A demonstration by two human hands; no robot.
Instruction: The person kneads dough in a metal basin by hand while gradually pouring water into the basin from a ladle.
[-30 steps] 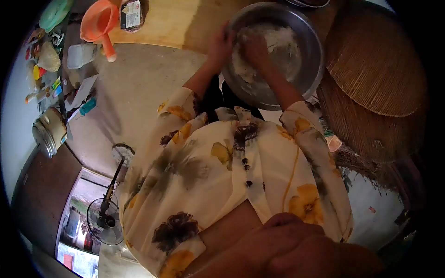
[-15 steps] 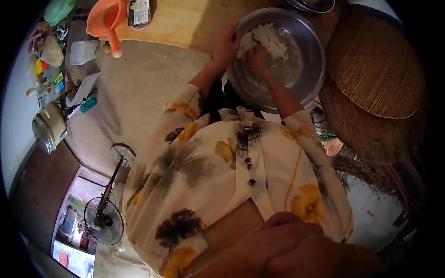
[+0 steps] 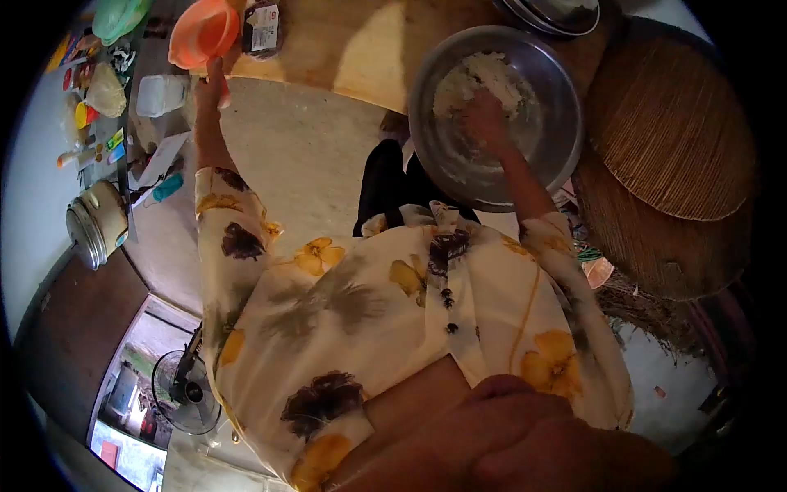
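Note:
At the upper left, my left hand (image 3: 211, 80) grips the handle of an orange plastic dipper (image 3: 190, 41). What the dipper holds cannot be made out. My right hand (image 3: 485, 119) is down inside a wide steel bowl (image 3: 553, 156), touching pale, crumbly flour (image 3: 494, 74). Its fingertips are sunk in the flour, so their grip is hidden. The bowl rests partly over the wooden table edge, in front of my dark-clothed legs.
A dark labelled pack (image 3: 263, 29) lies beside the dipper on the wooden table (image 3: 328, 41). Steel plates (image 3: 566, 12) stand behind the bowl; round woven trays (image 3: 668, 131) lean at right. At left are a clear plastic box (image 3: 161, 96), a lidded pot (image 3: 94, 225) and a standing fan (image 3: 187, 392).
My left hand has left the bowl's rim and moved left to take hold of the dipper's handle. My right hand stays in the flour. The view has shifted slightly.

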